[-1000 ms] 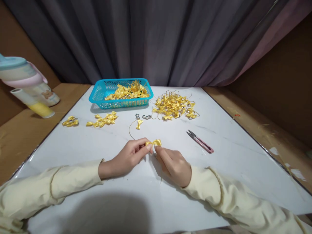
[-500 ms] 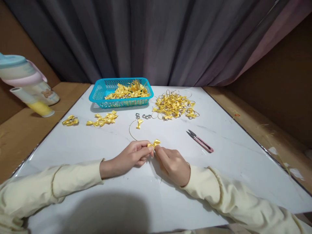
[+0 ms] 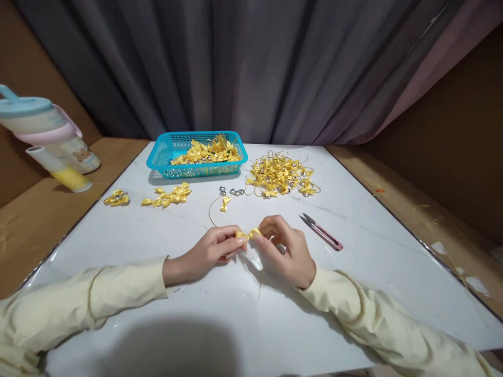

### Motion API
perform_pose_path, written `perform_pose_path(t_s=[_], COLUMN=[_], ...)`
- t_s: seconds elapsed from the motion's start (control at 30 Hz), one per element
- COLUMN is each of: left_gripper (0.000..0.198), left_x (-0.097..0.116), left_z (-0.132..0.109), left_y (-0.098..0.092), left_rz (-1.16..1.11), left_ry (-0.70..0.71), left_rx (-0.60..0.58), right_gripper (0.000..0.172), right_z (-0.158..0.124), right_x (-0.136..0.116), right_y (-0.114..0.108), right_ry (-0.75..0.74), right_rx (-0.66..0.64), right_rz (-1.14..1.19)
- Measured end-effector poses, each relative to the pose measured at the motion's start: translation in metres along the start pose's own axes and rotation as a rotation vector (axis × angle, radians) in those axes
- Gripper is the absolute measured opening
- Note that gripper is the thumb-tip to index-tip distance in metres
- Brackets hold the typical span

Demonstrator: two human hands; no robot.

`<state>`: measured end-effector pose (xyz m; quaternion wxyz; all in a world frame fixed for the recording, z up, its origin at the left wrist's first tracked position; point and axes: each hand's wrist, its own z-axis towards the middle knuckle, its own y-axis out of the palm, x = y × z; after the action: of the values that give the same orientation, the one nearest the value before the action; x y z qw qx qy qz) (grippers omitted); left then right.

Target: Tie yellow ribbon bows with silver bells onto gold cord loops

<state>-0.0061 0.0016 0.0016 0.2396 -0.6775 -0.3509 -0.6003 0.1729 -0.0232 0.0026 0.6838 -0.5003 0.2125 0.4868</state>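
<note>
The yellow bow point(image 3: 250, 235) is held just above the middle of the bench point(image 3: 204, 303), between two hands. The left hand point(image 3: 214, 247) has its grip closed on the bow's left end, thumb against fingers; the right hand point(image 3: 290, 252) pinches the right end, its other fingers curled. A thin cord point(image 3: 210, 212) curves from the left fingers toward a loose bow point(image 3: 224, 203) on the far side. Beyond that lie silver beads point(image 3: 237, 192), with a bow pile point(image 3: 171, 196) to the left and a corded heap point(image 3: 278, 174) to the right. Pink-handled snips point(image 3: 322, 232) rest right of the right hand. Farther off is a blue basket point(image 3: 157, 153) of yellow pieces. At far left, a cup point(image 3: 47, 133) bears a bear print; any lettering is too small to read.
</note>
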Motion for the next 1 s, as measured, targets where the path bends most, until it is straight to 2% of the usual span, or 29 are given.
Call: perform_pose_path(t_s=[0.07,0.13,0.2,0.27,0.37,0.47,0.53,0.77,1.0], left_gripper=[0.027,0.025,0.021,0.021,0.020,0.025,0.028,0.023,0.023], left_x=[-0.001,-0.004,-0.007,-0.010,-0.011,-0.008,-0.005,-0.002,-0.006], left_z=[0.002,0.005,0.007,0.009,0.006,0.002,0.001,0.007,0.007], left_y=[0.001,0.003,0.005,0.007,0.009,0.011,0.011,0.008,0.006], left_rz=[0.028,0.100,0.172,0.208,0.227,0.155,0.084,0.014,0.071], left_ry=[0.007,0.029,0.063,0.124,0.186,0.146,0.123,0.108,0.150], left_rx=[-0.007,0.113,0.267,0.334,0.254,0.107,0.061,0.134,0.056], right_gripper=[0.011,0.010,0.012,0.013,0.012,0.014,0.016,0.030,0.037], right_z=[0.001,-0.001,-0.003,-0.005,-0.005,-0.005,-0.005,-0.003,-0.007], right_x=[0.001,0.004,0.008,0.013,0.019,0.020,0.019,0.014,0.017], right_y=[0.001,0.004,0.008,0.012,0.015,0.015,0.015,0.013,0.006], right_ry=[0.003,-0.065,-0.179,-0.273,-0.330,-0.373,-0.400,-0.361,-0.324], right_rx=[-0.012,0.034,0.128,0.183,0.137,0.081,0.052,-0.073,-0.129], right_rz=[0.056,0.003,-0.147,-0.302,-0.418,-0.457,-0.452,-0.262,-0.128])
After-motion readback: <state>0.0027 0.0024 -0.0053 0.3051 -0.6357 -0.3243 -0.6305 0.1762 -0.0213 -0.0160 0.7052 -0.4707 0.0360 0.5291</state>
